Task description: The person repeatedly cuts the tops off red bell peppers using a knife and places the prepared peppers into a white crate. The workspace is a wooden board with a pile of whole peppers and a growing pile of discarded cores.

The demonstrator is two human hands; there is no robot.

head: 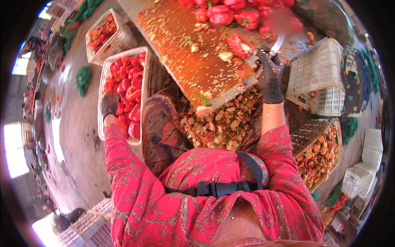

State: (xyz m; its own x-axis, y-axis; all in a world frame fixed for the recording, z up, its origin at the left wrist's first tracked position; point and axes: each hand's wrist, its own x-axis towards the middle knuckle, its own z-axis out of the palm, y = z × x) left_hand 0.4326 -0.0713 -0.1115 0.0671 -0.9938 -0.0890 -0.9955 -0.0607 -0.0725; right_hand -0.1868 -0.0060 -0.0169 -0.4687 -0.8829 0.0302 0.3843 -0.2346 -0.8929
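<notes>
My right hand (pixel 271 77), in a dark glove, grips a knife (pixel 278 43) whose pale, shiny blade points away from me. Just left of it, a cut red bell pepper (pixel 238 46) lies on the seed-strewn table (pixel 182 66). Whole red bell peppers (pixel 220 14) are heaped at the table's far side. My left hand (pixel 110 104), also gloved, reaches into a white plastic crate (pixel 143 92) among cut red peppers (pixel 131 88). Its fingers are partly hidden, so whether it holds a piece is unclear.
Pepper cores and scraps (pixel 228 123) are piled between my knees below the table edge. Another crate (pixel 115 41) of pepper pieces stands at far left. To the right are a tipped white crate (pixel 318 74) and a crate of cores (pixel 321 157). Green netting (pixel 83 81) lies on the floor.
</notes>
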